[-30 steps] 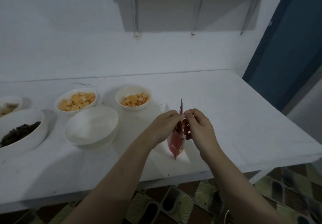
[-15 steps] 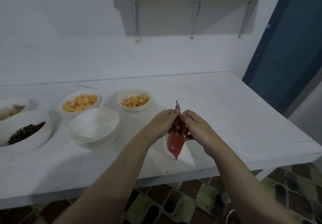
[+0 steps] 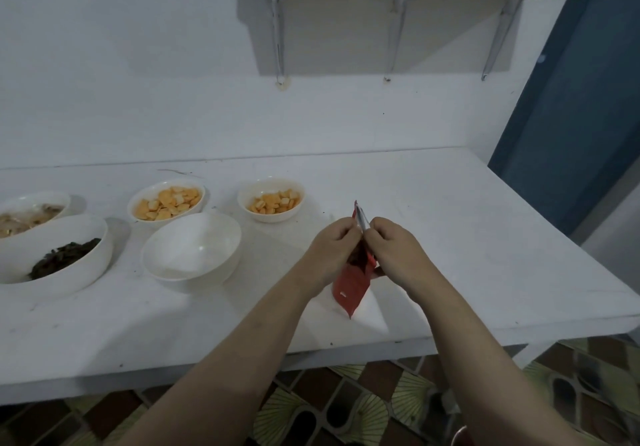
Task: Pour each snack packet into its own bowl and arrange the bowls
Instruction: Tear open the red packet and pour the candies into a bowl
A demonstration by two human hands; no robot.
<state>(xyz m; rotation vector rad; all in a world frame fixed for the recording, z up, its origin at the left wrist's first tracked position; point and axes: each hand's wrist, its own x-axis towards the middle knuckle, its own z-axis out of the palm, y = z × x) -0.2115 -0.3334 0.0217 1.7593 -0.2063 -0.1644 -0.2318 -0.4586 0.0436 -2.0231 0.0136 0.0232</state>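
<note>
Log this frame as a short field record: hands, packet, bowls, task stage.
left hand: pinches the top of the red packet
right hand: pinches the same top edge
packet: upright over the table, no pouring yet
empty bowl: left of the hands
cracker bowls: two, behind the empty one
dark snack bowl: far left
stage: opening the packet

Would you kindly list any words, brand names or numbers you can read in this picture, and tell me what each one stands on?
None can be read.
Red snack packet, pinched at its top by the left hand and the right hand: a small white mark low on its face, too small and blurred to read.
Bowls, table, wall and shelf: no text visible.
</note>
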